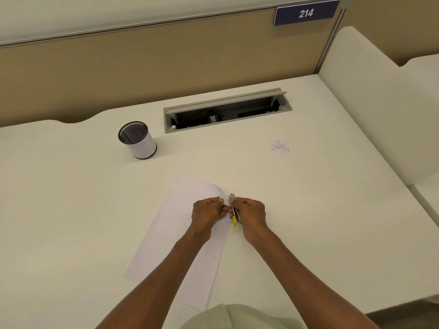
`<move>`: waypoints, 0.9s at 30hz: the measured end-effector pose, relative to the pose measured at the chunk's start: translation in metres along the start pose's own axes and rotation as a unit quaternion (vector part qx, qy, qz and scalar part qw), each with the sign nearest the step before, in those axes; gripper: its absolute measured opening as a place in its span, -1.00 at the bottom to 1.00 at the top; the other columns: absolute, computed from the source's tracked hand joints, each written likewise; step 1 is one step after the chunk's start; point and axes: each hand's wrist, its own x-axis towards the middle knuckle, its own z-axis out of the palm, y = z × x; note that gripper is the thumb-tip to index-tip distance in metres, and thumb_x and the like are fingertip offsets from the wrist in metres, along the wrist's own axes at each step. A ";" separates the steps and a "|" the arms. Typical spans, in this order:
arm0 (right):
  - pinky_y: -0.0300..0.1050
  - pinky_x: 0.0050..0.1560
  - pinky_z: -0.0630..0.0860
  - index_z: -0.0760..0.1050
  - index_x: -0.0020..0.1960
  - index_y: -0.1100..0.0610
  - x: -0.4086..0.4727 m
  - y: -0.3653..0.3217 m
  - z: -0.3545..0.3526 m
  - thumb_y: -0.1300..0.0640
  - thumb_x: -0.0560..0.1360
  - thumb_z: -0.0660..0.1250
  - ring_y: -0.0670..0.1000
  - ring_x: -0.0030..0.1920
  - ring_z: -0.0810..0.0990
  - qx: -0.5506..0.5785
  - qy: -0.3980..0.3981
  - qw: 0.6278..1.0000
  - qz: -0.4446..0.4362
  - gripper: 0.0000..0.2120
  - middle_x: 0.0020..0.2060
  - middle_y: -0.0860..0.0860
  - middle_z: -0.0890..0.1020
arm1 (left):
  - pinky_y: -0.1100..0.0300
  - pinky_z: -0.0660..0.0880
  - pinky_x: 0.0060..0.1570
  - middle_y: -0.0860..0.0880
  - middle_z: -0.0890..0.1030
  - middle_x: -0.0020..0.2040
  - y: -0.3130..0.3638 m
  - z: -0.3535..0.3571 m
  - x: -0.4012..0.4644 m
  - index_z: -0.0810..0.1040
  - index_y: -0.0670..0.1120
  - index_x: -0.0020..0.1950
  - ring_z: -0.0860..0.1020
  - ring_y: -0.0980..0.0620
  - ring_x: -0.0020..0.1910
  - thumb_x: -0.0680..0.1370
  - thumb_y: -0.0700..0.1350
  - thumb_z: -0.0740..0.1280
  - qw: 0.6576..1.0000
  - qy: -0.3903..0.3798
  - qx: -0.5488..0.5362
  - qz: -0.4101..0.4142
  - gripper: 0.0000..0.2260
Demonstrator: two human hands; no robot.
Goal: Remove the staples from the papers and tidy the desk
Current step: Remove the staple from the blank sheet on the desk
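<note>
Right hand (249, 211) grips the staple remover (234, 210) lengthwise away from the person; left hand (207, 212) pinches the papers (175, 233).

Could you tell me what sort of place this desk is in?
Most likely an office or study cubicle: a white desk with a tan partition behind it, a numbered sign, 214, on that partition, and an open cable hatch set into the desktop. A mesh cup adds to it.
</note>
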 end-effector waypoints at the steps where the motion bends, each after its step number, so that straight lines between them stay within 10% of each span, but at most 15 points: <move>1: -0.16 -0.34 0.56 0.66 -0.13 0.26 0.000 -0.002 -0.002 0.18 0.44 0.48 0.06 -0.39 0.58 0.027 -0.005 0.999 0.021 -0.87 -0.33 0.16 0.66 | -0.03 0.61 0.16 -0.28 0.72 -0.09 -0.001 0.000 0.001 0.67 -0.20 -0.12 0.69 -0.21 -0.02 0.62 -0.23 0.35 1.000 0.002 0.000 -0.004 -0.84; 12: -0.16 -0.32 0.58 0.61 -0.04 0.33 0.006 -0.015 -0.022 0.24 0.51 0.39 0.06 -0.31 0.58 0.152 -0.045 0.983 0.097 -0.86 -0.23 0.18 0.61 | -0.02 0.61 0.16 -0.17 0.68 -0.18 -0.004 -0.003 0.005 0.62 -0.21 -0.12 0.68 -0.12 -0.07 0.65 -0.20 0.31 0.999 0.027 0.003 -0.024 -0.81; 17: -0.09 -0.27 0.54 0.47 0.16 0.05 0.005 -0.018 -0.027 0.07 0.54 0.32 0.04 -0.34 0.61 -0.113 -0.041 0.992 -0.035 -0.79 -0.21 0.07 0.67 | -0.12 0.58 0.21 -0.17 0.64 -0.15 0.001 -0.017 0.005 0.61 -0.27 -0.10 0.64 -0.09 -0.09 0.66 -0.17 0.27 0.998 0.038 0.048 0.000 -0.76; 22: -0.01 -0.08 0.49 0.25 0.40 -0.26 0.006 -0.013 -0.027 0.27 0.53 0.05 0.08 -0.11 0.50 -0.552 -0.071 0.784 -0.274 -0.43 -0.07 0.01 0.43 | -0.07 0.59 0.21 -0.21 0.70 -0.05 0.018 -0.043 0.009 0.64 -0.30 -0.01 0.68 -0.13 0.02 0.67 -0.16 0.27 0.996 0.067 0.055 0.038 -0.76; 27: -0.03 -0.12 0.49 0.38 0.41 -0.07 0.001 -0.005 -0.025 0.35 0.54 0.01 0.11 -0.02 0.46 -0.595 -0.041 0.735 -0.322 -0.44 0.11 0.05 0.42 | 0.03 0.58 0.16 -0.16 0.67 -0.04 0.041 -0.063 0.008 0.62 -0.14 -0.10 0.65 -0.10 0.02 0.68 -0.18 0.26 0.993 0.084 0.008 0.083 -0.79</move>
